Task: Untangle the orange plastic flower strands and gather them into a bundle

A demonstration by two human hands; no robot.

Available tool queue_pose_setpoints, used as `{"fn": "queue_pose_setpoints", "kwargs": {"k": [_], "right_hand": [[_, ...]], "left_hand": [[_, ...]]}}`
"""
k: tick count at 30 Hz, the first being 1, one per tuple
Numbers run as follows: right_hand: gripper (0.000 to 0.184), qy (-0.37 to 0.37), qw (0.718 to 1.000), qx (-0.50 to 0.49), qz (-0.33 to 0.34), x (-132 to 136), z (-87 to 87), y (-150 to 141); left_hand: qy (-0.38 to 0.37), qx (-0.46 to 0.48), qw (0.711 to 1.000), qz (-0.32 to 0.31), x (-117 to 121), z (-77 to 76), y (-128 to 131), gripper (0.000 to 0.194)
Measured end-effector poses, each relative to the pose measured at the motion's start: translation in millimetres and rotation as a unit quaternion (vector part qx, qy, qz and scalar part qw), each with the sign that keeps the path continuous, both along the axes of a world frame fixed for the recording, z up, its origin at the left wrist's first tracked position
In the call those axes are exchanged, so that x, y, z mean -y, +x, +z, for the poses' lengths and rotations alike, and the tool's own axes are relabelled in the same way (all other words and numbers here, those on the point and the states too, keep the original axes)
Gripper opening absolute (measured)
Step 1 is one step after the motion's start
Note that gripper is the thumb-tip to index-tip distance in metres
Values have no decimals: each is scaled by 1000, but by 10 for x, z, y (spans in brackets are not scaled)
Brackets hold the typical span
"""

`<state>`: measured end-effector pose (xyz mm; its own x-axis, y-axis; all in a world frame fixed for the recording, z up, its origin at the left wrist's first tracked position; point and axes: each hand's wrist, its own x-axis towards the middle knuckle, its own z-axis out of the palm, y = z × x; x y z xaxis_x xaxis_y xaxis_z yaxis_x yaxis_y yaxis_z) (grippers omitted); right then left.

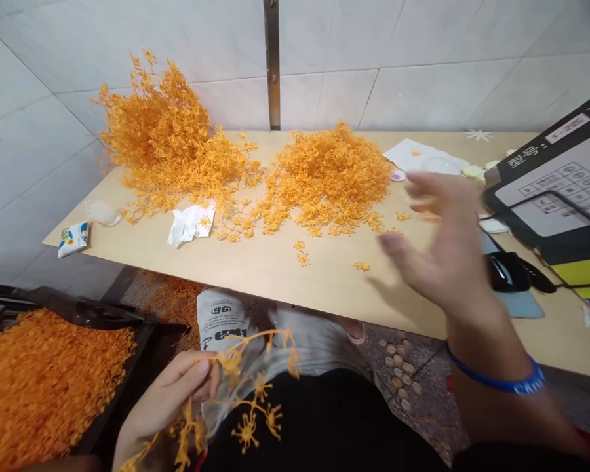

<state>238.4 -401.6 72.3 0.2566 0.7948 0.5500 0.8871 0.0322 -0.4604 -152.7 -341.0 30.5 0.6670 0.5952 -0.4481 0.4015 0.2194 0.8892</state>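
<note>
My left hand [177, 390] is low over my lap, pinched on an orange plastic flower sprig [248, 406] whose small blossoms branch out to the right. My right hand [440, 242] hovers blurred above the wooden table [275, 269], fingers spread and stretched toward a pile of orange flower pieces [332, 174]. It wears a blue wristband [496, 377]. A few loose orange blossoms [302, 255] lie on the table just left of that hand. A larger bushy heap of orange sprigs [164, 141] stands at the table's back left.
A black crate [98, 314] at lower left is filled with orange pieces. A crumpled white wrapper [191, 223] and a small packet [73, 237] lie on the table. At right are a black mouse [506, 270], a dark printed box [560, 183] and white paper [423, 154].
</note>
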Motion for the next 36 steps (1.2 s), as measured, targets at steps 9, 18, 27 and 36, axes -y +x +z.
{"fn": "queue_pose_setpoints", "kwargs": {"k": [9, 18, 27, 36], "right_hand": [[39, -70, 996, -17, -45, 156, -214, 40], [33, -358, 917, -52, 166, 217, -344, -160], [52, -160, 973, -144, 82, -134, -178, -88], [26, -178, 937, -228, 195, -110, -500, -630]], "left_hand": [[-42, 99, 978, 178, 50, -210, 532, 51], [-62, 130, 976, 164, 10, -216, 748, 49], [-59, 170, 969, 170, 90, -254, 835, 47], [-93, 225, 954, 174, 185, -241, 843, 46]]}}
